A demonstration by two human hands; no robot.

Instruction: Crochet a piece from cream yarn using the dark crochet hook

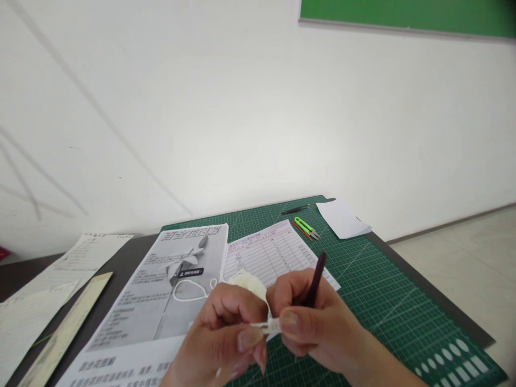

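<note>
Between my two hands is a small strip of white crochet work (273,325). My left hand (223,328) is closed, with thumb and forefinger pinching its left end. My right hand (316,322) is wrapped round a crochet hook (317,277) with a dark purple handle pointing up, while its thumb presses by the strip's right end. The hook's tip is hard to make out among the fingers. A strand runs up from the strip toward a pale cream yarn ball (248,280), partly hidden behind my hands. Loose white yarn (189,290) curls over the printed sheet on the left.
A green cutting mat (387,290) covers the dark table. On it lie a printed picture sheet (133,290), a lined form (262,250), green thread snips (305,227), a thin dark tool (295,209) and white paper (342,217). A ruler-like strip (68,328) and papers (76,263) lie left.
</note>
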